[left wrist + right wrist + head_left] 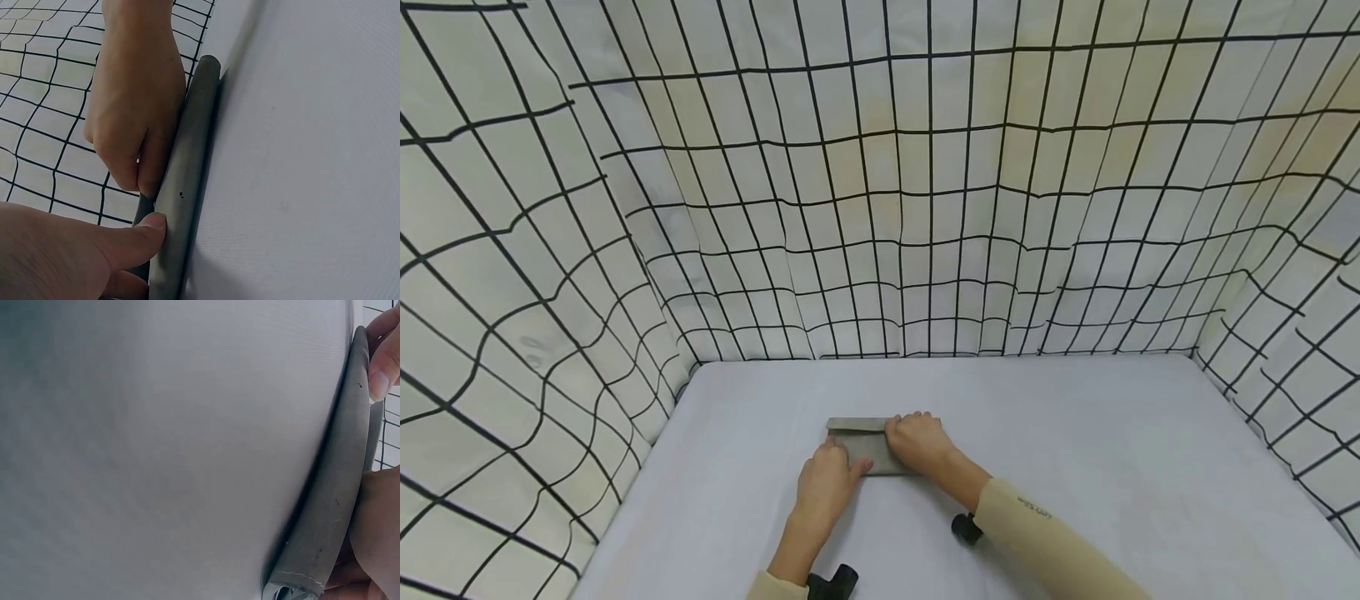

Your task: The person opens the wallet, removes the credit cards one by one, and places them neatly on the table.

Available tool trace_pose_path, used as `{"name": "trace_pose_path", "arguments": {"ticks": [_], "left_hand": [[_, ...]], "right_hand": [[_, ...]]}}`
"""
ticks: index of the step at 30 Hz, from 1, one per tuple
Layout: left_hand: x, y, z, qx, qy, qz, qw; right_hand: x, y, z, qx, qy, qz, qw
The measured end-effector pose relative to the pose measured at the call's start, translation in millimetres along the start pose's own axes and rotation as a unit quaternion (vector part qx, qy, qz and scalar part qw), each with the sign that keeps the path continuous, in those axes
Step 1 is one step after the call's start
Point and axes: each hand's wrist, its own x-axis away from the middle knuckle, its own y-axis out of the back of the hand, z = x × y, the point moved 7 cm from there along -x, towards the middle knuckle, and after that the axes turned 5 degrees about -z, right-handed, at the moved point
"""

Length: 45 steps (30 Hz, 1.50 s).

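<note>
A grey, flat, case-like piece (868,454) lies on the white table, with a strip-like flap (854,424) along its far side. My left hand (825,483) pinches its left part, the thumb on the near edge and the fingers toward the far left corner. On the right side, my right hand (919,442) grips it with curled fingers at the flap's end. In the left wrist view, the grey case (184,187) shows a thick rounded edge. Stitching and a shiny bit appear at one end of the grey case (331,481) in the right wrist view.
The white table (1120,450) stretches around both hands. White walls with a black grid (928,192) stand behind and on both sides. Dark wrist devices show by the left sleeve (833,581) and the right sleeve (1037,533).
</note>
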Motion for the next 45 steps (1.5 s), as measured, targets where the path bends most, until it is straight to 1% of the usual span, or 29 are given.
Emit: {"name": "trace_pose_path", "arguments": {"ticks": [4, 9, 15, 20, 23, 27, 29, 31, 35, 39, 42, 45], "left_hand": [[0.2, -2.2, 0.9, 0.003, 0.005, 0.004, 1.0], [0.4, -5.0, -0.1, -0.018, 0.009, 0.011, 0.9997], [0.7, -5.6, -1.3, -0.041, 0.01, 0.004, 0.9991], [0.5, -3.0, -1.7, -0.048, 0.008, -0.002, 0.9988], [-0.6, -1.4, -1.6, -0.055, 0.005, -0.006, 0.9985], [-0.7, -1.5, -1.6, -0.043, 0.007, -0.001, 0.9991], [0.2, -2.0, -1.7, -0.034, 0.01, 0.006, 0.9994], [0.4, -2.0, -1.8, -0.029, 0.012, 0.01, 0.9995], [-0.8, -1.0, -1.8, -0.033, 0.012, 0.003, 0.9994], [-0.9, -0.4, -1.8, -0.031, 0.013, -0.005, 0.9994], [0.3, -0.8, -1.6, -0.03, 0.014, -0.006, 0.9995], [2.0, 0.4, -2.0, -0.029, 0.012, -0.009, 0.9995]], "right_hand": [[-1.0, -0.6, -0.1, -0.009, 0.0, 0.003, 1.0], [-3.6, -4.7, -1.0, -0.042, 0.003, 0.019, 0.9989], [-7.4, -5.0, -1.1, -0.044, 0.024, 0.005, 0.9987], [-11.3, -2.8, -1.8, -0.044, 0.034, 0.017, 0.9983], [-17.9, -2.6, -8.8, -0.059, 0.021, 0.041, 0.9972], [-25.4, -4.5, -20.6, -0.092, -0.006, 0.086, 0.992], [-25.9, -5.6, -22.2, -0.103, -0.009, 0.105, 0.9891], [-25.9, -5.8, -22.8, -0.113, -0.01, 0.113, 0.9871], [-25.5, -5.0, -24.2, -0.112, -0.013, 0.112, 0.9873], [-23.0, -3.7, -27.5, -0.114, -0.034, 0.096, 0.9882], [-18.1, -3.9, -32.0, -0.138, -0.068, 0.088, 0.9842], [-10.9, -3.8, -36.9, -0.169, -0.111, 0.077, 0.9763]]}}
